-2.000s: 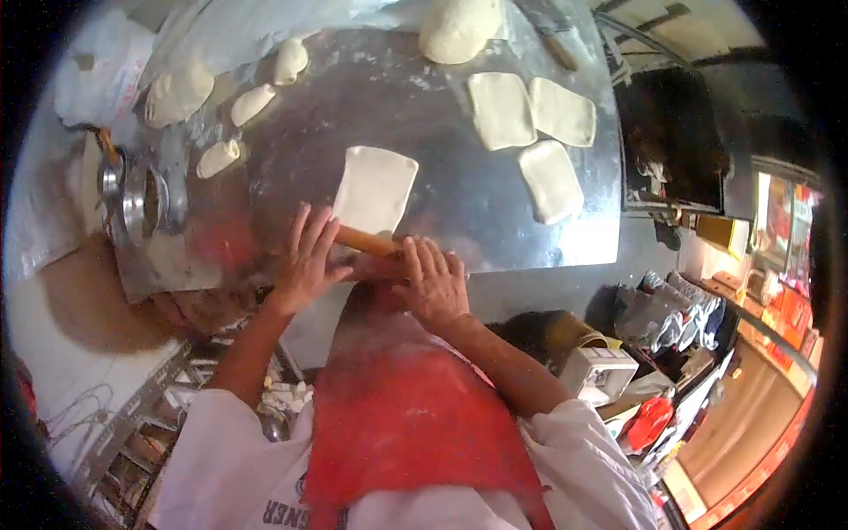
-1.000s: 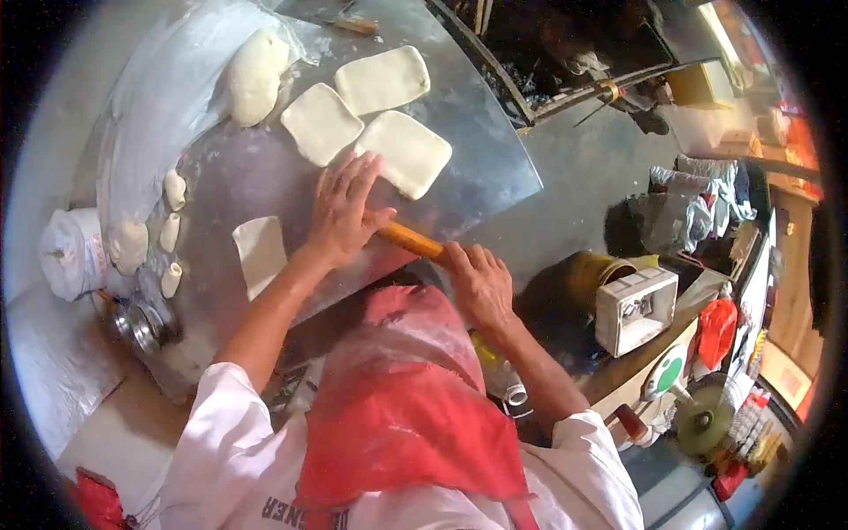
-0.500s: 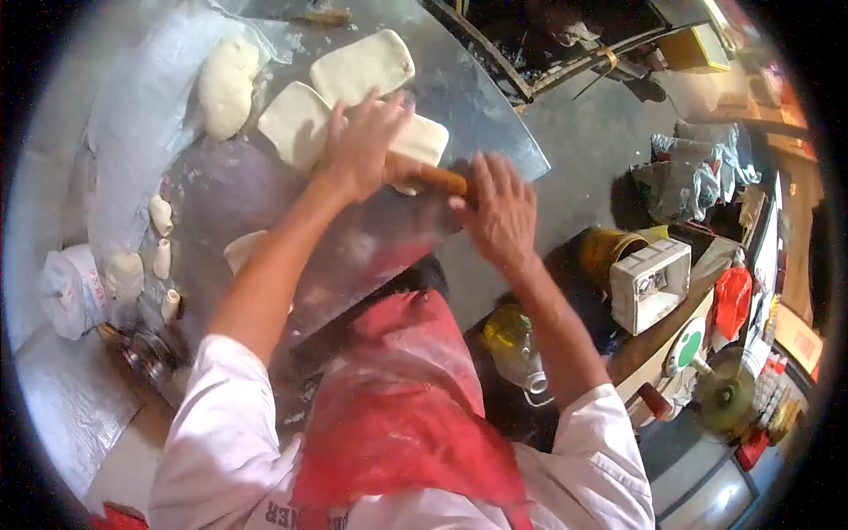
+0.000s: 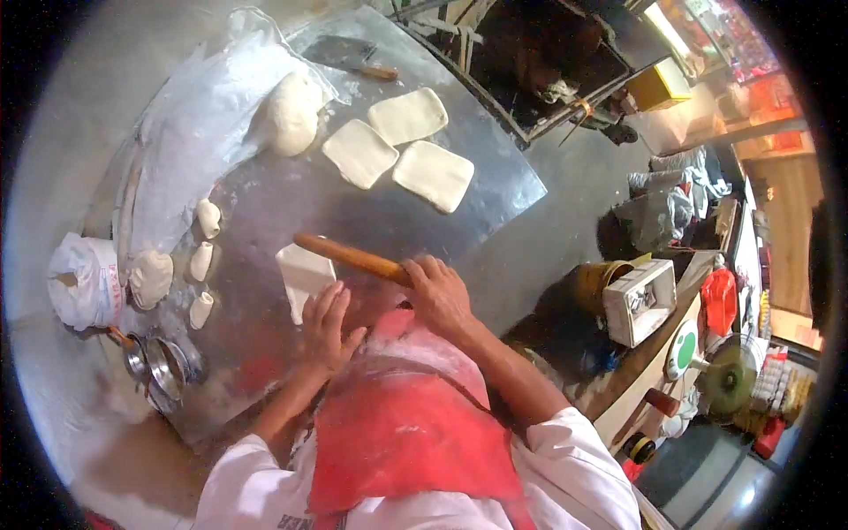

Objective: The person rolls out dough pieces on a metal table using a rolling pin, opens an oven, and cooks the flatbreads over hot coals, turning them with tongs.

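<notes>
My right hand (image 4: 436,296) is closed round the near end of a wooden rolling pin (image 4: 353,257), whose far end lies over the top of a flat dough sheet (image 4: 306,274). Fingers apart and holding nothing, my left hand (image 4: 328,334) is at the near edge of that sheet. Three flat dough pieces (image 4: 433,176) lie farther off on the metal table (image 4: 265,196). Three small dough rolls (image 4: 202,261) form a line at the left, beside a dough lump (image 4: 151,278). A larger dough mass (image 4: 295,113) rests near the plastic sheet (image 4: 208,106).
A scraper with a wooden handle (image 4: 380,71) lies at the table's far side. Metal bowls (image 4: 165,367) and a white plastic bag (image 4: 86,281) are at the left. Right of the table are a white crate (image 4: 639,302), a green-centred scale (image 4: 683,350) and a dark metal frame (image 4: 530,132).
Both hands have come back from the three flat pieces towards the single sheet. My left hand has left the rolling pin, which my right hand still holds. The view has shifted.
</notes>
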{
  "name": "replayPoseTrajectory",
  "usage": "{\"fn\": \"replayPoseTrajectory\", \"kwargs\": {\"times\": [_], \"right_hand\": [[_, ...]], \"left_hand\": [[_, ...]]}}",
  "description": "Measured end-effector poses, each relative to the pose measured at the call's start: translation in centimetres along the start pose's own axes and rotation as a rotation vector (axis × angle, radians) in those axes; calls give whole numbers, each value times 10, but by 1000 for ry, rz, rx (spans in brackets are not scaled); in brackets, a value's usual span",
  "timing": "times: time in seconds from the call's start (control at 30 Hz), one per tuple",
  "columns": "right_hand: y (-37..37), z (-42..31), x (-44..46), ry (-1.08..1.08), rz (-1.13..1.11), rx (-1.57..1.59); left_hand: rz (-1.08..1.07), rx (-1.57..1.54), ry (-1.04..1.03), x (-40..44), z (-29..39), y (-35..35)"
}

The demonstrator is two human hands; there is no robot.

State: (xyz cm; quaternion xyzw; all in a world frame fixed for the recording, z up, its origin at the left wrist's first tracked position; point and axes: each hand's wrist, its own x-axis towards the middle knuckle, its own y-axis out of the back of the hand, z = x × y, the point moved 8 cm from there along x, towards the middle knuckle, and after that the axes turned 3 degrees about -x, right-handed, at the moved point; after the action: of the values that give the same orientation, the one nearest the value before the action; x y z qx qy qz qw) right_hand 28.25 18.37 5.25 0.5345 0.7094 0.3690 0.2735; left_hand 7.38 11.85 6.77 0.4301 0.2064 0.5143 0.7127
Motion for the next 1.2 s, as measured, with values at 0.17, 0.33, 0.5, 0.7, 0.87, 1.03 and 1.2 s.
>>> {"fn": "replayPoseTrajectory", "kwargs": {"times": [0.17,0.33,0.5,0.7,0.87,1.03,1.2], "right_hand": [[66,-58,50,269,261,35],[92,5,22,168,256,58],[106,159,-66,-308,28,36],[139,349,-194,-676,31,125],[216,425,-245,-885,-46,81],[276,471,-228,-846,74,144],[310,506,-148,-721,46,192]], "left_hand": [[167,7,-19,4,9,13],[179,-92,-194,76,47,-20],[-34,-266,-231,212,122,-87],[-125,-315,-176,424,181,-231],[-317,-148,7,554,187,-343],[-340,-116,91,617,199,-371],[-506,21,72,642,175,-386]]}}
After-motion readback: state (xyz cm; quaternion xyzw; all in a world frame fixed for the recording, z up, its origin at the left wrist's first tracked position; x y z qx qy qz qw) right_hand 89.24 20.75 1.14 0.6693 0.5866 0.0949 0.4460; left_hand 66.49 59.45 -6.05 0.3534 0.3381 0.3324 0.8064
